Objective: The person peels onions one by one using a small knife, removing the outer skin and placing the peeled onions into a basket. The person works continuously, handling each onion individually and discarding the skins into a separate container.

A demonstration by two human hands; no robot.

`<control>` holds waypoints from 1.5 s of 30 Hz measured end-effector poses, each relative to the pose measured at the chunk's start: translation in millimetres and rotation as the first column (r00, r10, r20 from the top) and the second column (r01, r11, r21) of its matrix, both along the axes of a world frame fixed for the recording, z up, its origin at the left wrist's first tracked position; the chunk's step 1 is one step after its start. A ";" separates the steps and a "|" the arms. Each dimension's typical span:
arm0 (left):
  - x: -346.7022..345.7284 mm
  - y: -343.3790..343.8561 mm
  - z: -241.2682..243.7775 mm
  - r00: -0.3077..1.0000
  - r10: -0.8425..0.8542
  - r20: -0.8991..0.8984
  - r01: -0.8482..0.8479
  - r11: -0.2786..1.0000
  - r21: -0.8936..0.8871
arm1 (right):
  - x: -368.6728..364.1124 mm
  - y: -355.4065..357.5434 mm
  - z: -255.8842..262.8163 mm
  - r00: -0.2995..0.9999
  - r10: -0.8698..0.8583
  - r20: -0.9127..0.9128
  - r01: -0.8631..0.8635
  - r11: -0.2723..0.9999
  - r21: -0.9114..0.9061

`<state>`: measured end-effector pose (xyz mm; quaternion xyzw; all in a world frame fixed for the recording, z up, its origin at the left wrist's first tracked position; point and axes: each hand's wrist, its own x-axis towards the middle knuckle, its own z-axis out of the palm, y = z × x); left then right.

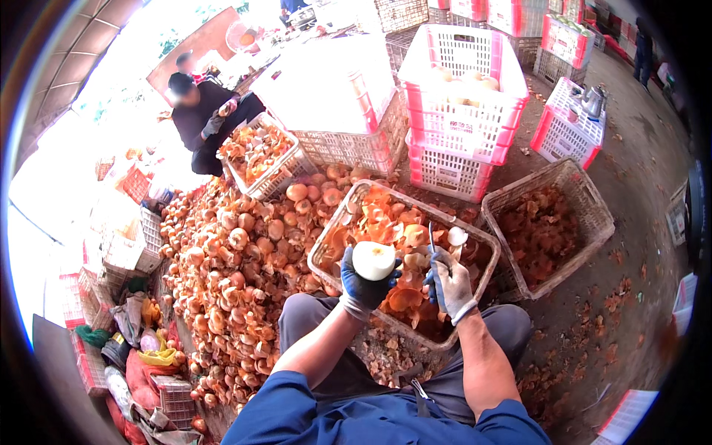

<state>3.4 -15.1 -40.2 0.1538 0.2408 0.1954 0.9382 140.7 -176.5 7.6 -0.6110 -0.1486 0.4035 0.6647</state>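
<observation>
My left hand [364, 286], in a blue and grey work glove, holds a peeled white onion [374, 261] over a plastic crate [328, 228] of orange onion skins. My right hand [449, 281], gloved in grey and blue, grips a small knife [431, 237] whose blade points up and away from me. The hands are apart, and the blade does not touch the onion. A white piece of onion [457, 236] lies on the skins just beyond my right hand. Unpeeled onions [239, 278] form a large heap to the left of the crate.
A second crate [601, 222] with dark skins stands at the right. Stacked white and pink crates [461, 133] hold peeled onions beyond. A co-worker [203, 117] sits at the upper left beside a skin-filled crate [267, 189]. A metal kettle [594, 102] stands on an upturned crate [567, 125]. Mesh bags [142, 378] lie lower left.
</observation>
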 end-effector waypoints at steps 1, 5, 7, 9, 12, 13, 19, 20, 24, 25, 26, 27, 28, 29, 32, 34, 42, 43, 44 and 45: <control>2.5 -0.1 0.4 1.000 -0.022 0.006 0.022 1.000 -0.003 | 1.1 -0.2 -0.9 1.000 0.003 0.023 -0.003 1.000 0.002; 10.7 -4.5 7.2 0.995 -0.096 0.024 0.096 0.995 -0.027 | 4.0 -2.1 -0.6 1.000 0.026 -0.004 -0.026 0.999 0.025; 14.6 -7.9 5.0 0.996 -0.086 0.026 0.087 0.996 -0.024 | 3.6 -2.7 0.0 0.998 0.055 0.005 -0.055 0.998 0.032; 17.5 -11.8 3.3 0.996 -0.085 0.039 0.087 0.995 -0.045 | 1.0 -1.2 -1.5 0.995 0.085 0.047 -0.087 0.994 0.062; 23.9 -22.2 11.0 0.998 -0.060 0.013 0.061 0.993 -0.102 | 0.0 -2.1 6.2 0.993 0.118 -0.014 -0.117 0.993 0.020; 25.1 -24.5 15.0 0.998 -0.057 0.022 0.059 0.992 -0.111 | -1.2 -1.6 5.0 0.991 0.131 -0.016 -0.131 0.991 -0.002; 23.1 -34.7 15.7 0.964 -0.034 -0.264 0.236 0.571 0.786 | -4.6 7.2 -18.2 0.969 0.063 0.239 -0.099 0.985 0.143; 19.4 -33.2 11.8 0.977 -0.069 -0.201 0.184 0.745 0.641 | -4.9 6.6 -14.5 0.956 0.061 0.287 -0.099 0.988 0.118; 27.9 -26.6 26.1 0.990 -0.076 0.121 0.098 0.977 -0.192 | -3.5 6.3 -14.6 0.979 0.006 0.205 -0.035 0.990 0.136; 29.6 -27.1 21.0 0.999 -0.005 0.042 0.012 0.985 -0.171 | -4.2 6.9 -11.8 0.995 -0.028 0.091 0.017 0.992 0.128; 26.3 -23.8 10.7 0.995 -0.048 0.091 0.060 0.988 -0.139 | -4.6 6.4 -16.9 0.997 -0.054 0.052 0.047 0.990 0.132; 27.7 -20.6 6.9 0.998 -0.032 0.060 0.040 0.991 -0.128 | -3.2 7.4 -21.1 0.997 -0.076 0.015 0.073 0.988 0.139; 29.4 -18.2 3.3 0.999 -0.021 0.030 0.024 0.993 -0.118 | -3.5 4.9 -11.3 0.996 -0.082 -0.045 0.088 0.983 0.164; 32.6 -15.4 -0.4 1.000 -0.009 0.001 0.009 0.994 -0.108 | -2.2 4.0 -16.4 0.993 -0.109 -0.051 0.116 0.978 0.172; 63.4 -2.4 19.2 0.997 0.011 -0.076 -0.009 1.000 0.026 | 2.5 0.5 -15.7 0.983 -0.177 -0.058 0.184 0.969 0.167; 112.7 27.0 56.7 0.994 -0.084 0.072 0.064 0.969 0.241 | 8.8 -3.1 -21.0 0.983 -0.179 -0.037 0.182 0.962 0.206; 163.3 98.1 183.6 0.992 -0.087 0.090 0.011 0.777 0.630 | 10.2 5.4 -7.7 0.990 -0.128 -0.064 0.128 0.992 -0.005; 134.0 92.9 176.3 0.996 -0.074 0.040 0.026 0.724 0.689 | 10.3 4.1 -15.9 0.990 -0.112 -0.084 0.111 0.994 -0.020; 101.3 101.5 153.4 1.000 0.002 -0.013 0.008 0.682 0.731 | 7.6 6.3 -15.1 0.995 -0.088 -0.040 0.085 0.994 -0.065; 66.2 111.3 122.8 0.995 0.080 -0.067 0.000 0.641 0.768 | 4.4 5.6 -15.0 0.998 -0.059 0.005 0.059 0.992 -0.111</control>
